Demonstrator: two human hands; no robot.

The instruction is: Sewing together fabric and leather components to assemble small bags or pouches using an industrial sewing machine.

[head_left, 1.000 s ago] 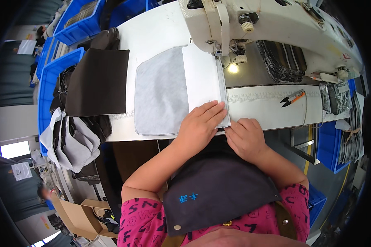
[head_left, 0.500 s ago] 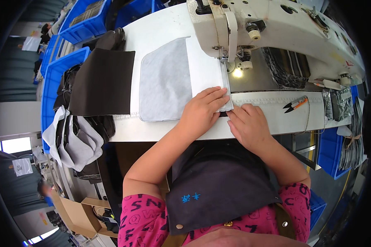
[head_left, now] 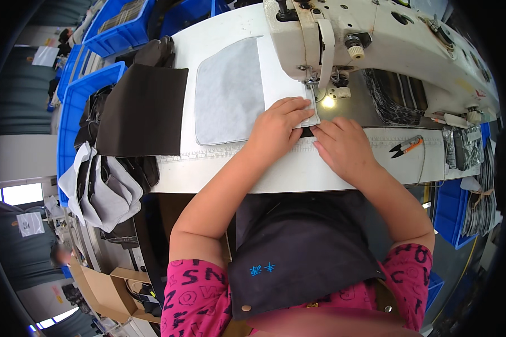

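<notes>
A pale grey fabric panel [head_left: 230, 92] with rounded corners lies flat to the left of the sewing machine [head_left: 376, 48]. Under the machine's needle area runs a narrow pale layered fabric edge [head_left: 312, 112]. My left hand [head_left: 278, 124] lies on this edge, fingers stretched out and pressing down. At the edge's near end, the bent fingertips of my right hand [head_left: 344, 149] close on the corner; a bit of dark material shows between the hands. How the edge joins the panel is hard to tell.
A dark brown panel [head_left: 146, 112] lies left, beside pale fabric pieces [head_left: 98, 188] and blue bins [head_left: 67, 112]. Striped dark pieces [head_left: 396, 95] are stacked beneath the machine arm. Orange-handled thread snips [head_left: 407, 146] rest at right. A printed ruler [head_left: 208, 151] runs along the white table.
The grey panel and the pale fabric edge have slid away from me, toward the far side of the machine. Both hands have moved forward with them.
</notes>
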